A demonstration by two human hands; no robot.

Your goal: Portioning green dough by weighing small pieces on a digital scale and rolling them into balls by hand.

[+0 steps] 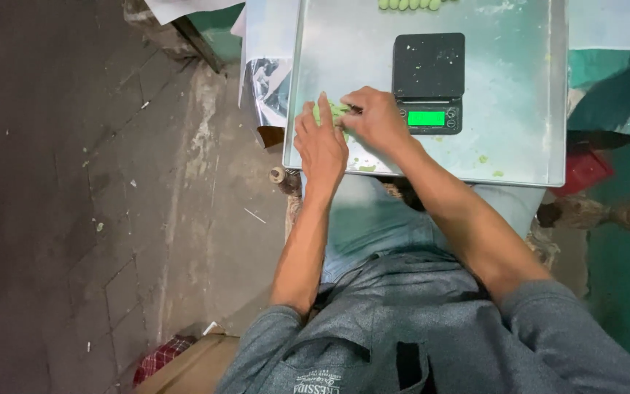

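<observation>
A lump of pale green dough [337,111] lies on a steel table [519,146], pressed between both my hands. My left hand [320,142] lies flat with its fingers against the dough's left side. My right hand [377,117] is curled over the dough's right side, with a thin dark blade tip showing at its fingers. A black digital scale [429,80] with a lit green display stands just right of my hands.
A row of small green dough balls [408,4] sits at the table's far edge. Green crumbs dot the near edge. Crumpled foil [267,80] hangs left of the table. A dark tiled floor lies to the left, with a red checked cloth [160,357] low down.
</observation>
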